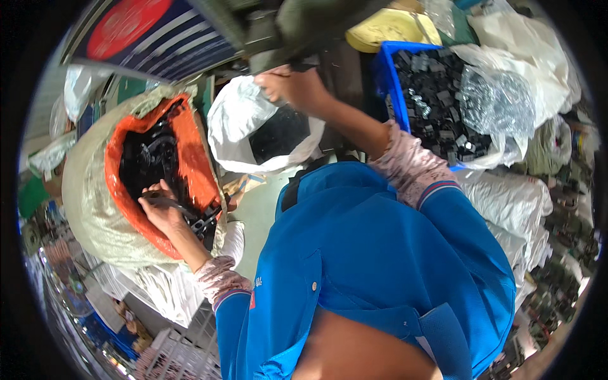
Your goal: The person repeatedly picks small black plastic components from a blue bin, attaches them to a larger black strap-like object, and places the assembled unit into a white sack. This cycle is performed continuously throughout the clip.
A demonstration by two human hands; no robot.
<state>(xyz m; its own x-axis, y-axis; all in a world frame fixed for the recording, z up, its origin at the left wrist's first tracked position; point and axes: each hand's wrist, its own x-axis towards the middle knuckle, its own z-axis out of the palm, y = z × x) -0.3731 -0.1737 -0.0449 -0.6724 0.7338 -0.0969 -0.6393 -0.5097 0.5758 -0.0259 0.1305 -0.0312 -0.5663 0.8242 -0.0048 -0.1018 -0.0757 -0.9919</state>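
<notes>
My left hand (163, 209) reaches into the mouth of a big woven sack (88, 190) whose orange lining (193, 168) is folded outward. Its fingers curl round a dark, curved black plastic part (170, 201). More glossy black parts (149, 155) fill the sack. Up at the machine (269, 38), my right hand (294, 88) is closed just under a grey-green machine part. Motion smears its fingers, and what they hold, if anything, cannot be made out. Below that hand stands a white bag (237, 126) with dark contents.
On the right, a blue crate (398, 88) holds many small black pieces, with a clear plastic bag (497, 101) lying on them. A yellow object (392, 30) lies behind the crate. White sacks (506, 202) are piled at my right side. A panel with a red oval (130, 25) overhangs the upper left.
</notes>
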